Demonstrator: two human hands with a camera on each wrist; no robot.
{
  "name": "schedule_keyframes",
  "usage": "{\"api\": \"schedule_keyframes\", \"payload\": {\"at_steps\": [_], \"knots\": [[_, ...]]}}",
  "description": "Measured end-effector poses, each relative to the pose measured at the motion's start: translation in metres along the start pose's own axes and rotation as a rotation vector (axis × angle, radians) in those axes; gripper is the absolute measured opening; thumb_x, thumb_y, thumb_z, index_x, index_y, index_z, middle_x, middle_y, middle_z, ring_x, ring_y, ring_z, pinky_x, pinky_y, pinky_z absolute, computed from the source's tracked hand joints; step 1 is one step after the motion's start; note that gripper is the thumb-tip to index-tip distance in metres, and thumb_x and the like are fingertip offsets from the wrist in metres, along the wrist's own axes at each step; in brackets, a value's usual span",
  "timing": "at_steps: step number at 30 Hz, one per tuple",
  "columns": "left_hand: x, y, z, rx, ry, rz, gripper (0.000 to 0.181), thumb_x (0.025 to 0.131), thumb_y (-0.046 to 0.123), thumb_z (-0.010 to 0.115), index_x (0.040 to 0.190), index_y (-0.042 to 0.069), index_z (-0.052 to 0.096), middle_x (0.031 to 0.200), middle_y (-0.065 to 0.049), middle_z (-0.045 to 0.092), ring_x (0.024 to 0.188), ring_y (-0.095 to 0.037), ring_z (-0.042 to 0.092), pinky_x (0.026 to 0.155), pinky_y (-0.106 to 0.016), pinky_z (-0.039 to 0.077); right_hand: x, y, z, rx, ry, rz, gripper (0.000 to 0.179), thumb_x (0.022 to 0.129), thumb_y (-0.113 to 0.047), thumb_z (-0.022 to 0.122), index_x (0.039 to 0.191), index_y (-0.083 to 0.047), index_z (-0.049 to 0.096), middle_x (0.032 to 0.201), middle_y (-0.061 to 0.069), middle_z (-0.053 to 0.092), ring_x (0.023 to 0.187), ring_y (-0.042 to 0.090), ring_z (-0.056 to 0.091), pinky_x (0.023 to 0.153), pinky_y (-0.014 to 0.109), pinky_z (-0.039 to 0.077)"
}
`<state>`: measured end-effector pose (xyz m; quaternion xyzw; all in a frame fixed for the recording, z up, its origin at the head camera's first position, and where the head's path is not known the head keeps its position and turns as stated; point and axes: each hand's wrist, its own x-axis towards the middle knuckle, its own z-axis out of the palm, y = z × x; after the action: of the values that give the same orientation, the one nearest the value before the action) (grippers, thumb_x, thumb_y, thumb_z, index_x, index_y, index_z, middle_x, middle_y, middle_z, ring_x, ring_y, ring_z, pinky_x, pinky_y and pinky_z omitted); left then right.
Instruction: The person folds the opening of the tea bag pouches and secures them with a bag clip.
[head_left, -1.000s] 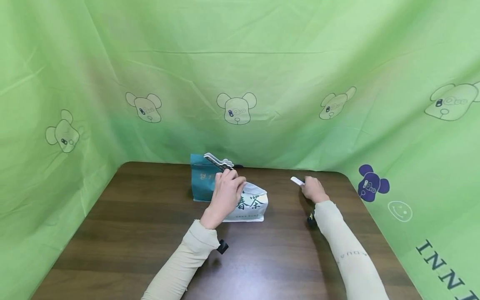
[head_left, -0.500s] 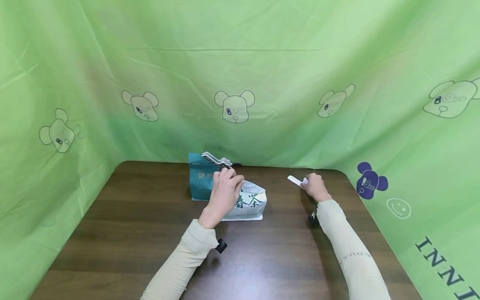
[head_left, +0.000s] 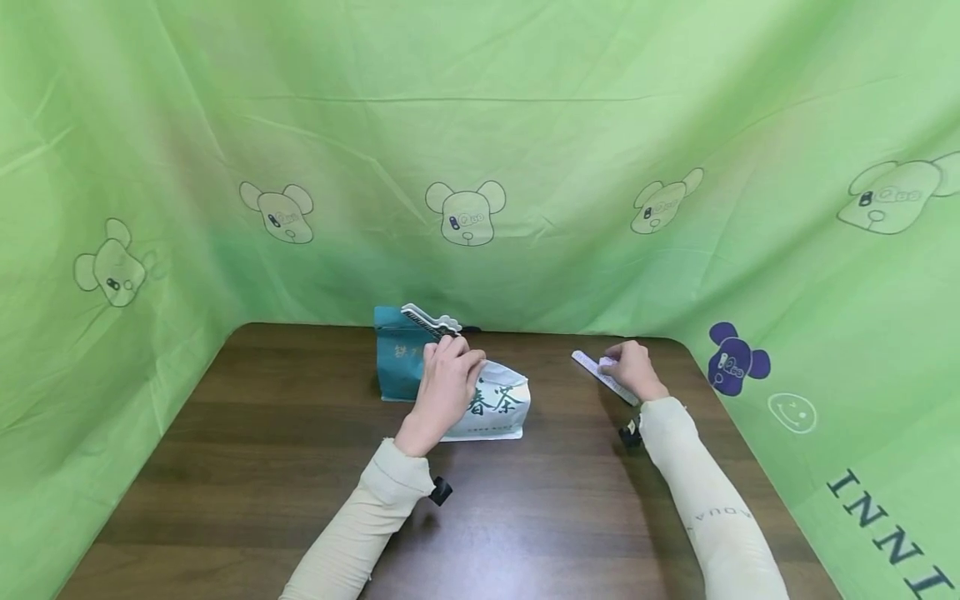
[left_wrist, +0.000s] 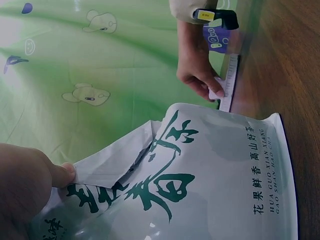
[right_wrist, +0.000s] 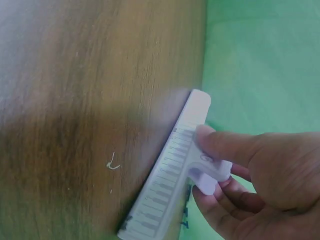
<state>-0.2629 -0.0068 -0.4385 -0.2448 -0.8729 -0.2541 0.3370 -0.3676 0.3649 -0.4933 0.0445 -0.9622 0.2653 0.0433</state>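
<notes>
My left hand (head_left: pixel 444 379) pinches the folded top edge of a white tea bag (head_left: pixel 504 410) with green characters. In the left wrist view, the tea bag (left_wrist: pixel 225 170) has its top flap turned over under the thumb. Farther right, my right hand (head_left: pixel 634 371) pinches a long white bag clip (head_left: pixel 592 365) by its raised handle. Up close in the right wrist view, the bag clip (right_wrist: pixel 162 187) bears a piano-key print; thumb and fingers press its two handle tabs. The clip lies at or just above the tabletop; which, I cannot tell.
Behind the left hand stands a teal bag (head_left: pixel 397 362). Near its top is another clip (head_left: pixel 429 321), striped black and white, partly hidden by the hand. A green printed curtain (head_left: pixel 465 275) rises along the back and sides of the brown wooden table (head_left: pixel 262 467).
My right hand has shifted slightly right and turned, so more of the bag clip's length shows beneath it. The left hand keeps its hold on the tea bag.
</notes>
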Motion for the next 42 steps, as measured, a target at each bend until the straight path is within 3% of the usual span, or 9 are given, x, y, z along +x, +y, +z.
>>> {"api": "schedule_keyframes", "payload": {"at_steps": [6,10,18,26,33,42], "knots": [[-0.001,0.000,0.001,0.009,-0.003,0.000,0.006,0.095,0.015,0.073,0.094,0.014,0.078,0.082,0.002,0.055,0.079,-0.019,0.046,0.076,-0.037,0.031,-0.005,-0.001,0.002,0.025,-0.026,0.001,0.028,0.086,-0.009,0.077,0.104,0.012,0.071,0.094,0.024,0.074,0.086,0.031,0.068,0.077,0.043,0.054],[-0.002,0.001,0.002,0.000,-0.007,-0.002,0.006,0.095,0.014,0.072,0.094,0.014,0.078,0.081,0.001,0.055,0.079,-0.019,0.045,0.076,-0.037,0.030,-0.010,-0.002,0.003,0.069,-0.019,-0.029,0.029,0.086,-0.008,0.077,0.104,0.013,0.069,0.092,0.025,0.074,0.082,0.028,0.069,0.071,0.035,0.052],[-0.004,0.000,0.004,0.000,-0.010,-0.016,0.007,0.095,0.014,0.072,0.096,0.013,0.079,0.082,0.002,0.054,0.080,-0.019,0.045,0.076,-0.037,0.031,-0.022,-0.014,0.004,0.089,-0.035,-0.119,0.027,0.084,-0.004,0.073,0.105,0.013,0.070,0.092,0.023,0.073,0.086,0.030,0.070,0.076,0.034,0.053],[-0.003,0.000,0.004,-0.001,-0.007,-0.020,0.006,0.095,0.014,0.072,0.096,0.013,0.079,0.081,0.002,0.053,0.079,-0.018,0.045,0.076,-0.037,0.030,-0.032,-0.029,0.005,0.271,-0.084,-0.200,0.027,0.082,0.000,0.079,0.104,0.011,0.068,0.093,0.021,0.075,0.085,0.020,0.072,0.072,0.022,0.053],[-0.001,0.000,0.003,0.004,-0.003,-0.015,0.007,0.095,0.014,0.072,0.097,0.012,0.079,0.081,0.002,0.054,0.079,-0.019,0.045,0.076,-0.037,0.030,-0.038,-0.046,0.006,0.324,-0.021,-0.304,0.033,0.086,-0.007,0.080,0.112,0.010,0.071,0.100,0.024,0.075,0.087,0.023,0.075,0.071,0.024,0.057],[0.000,0.001,0.003,0.006,0.012,-0.006,0.007,0.095,0.013,0.073,0.096,0.011,0.079,0.081,0.001,0.053,0.079,-0.019,0.044,0.075,-0.037,0.030,-0.050,-0.076,0.010,0.414,-0.013,-0.327,0.029,0.091,-0.003,0.075,0.117,0.011,0.070,0.102,0.025,0.075,0.081,0.013,0.072,0.068,0.019,0.056]]}}
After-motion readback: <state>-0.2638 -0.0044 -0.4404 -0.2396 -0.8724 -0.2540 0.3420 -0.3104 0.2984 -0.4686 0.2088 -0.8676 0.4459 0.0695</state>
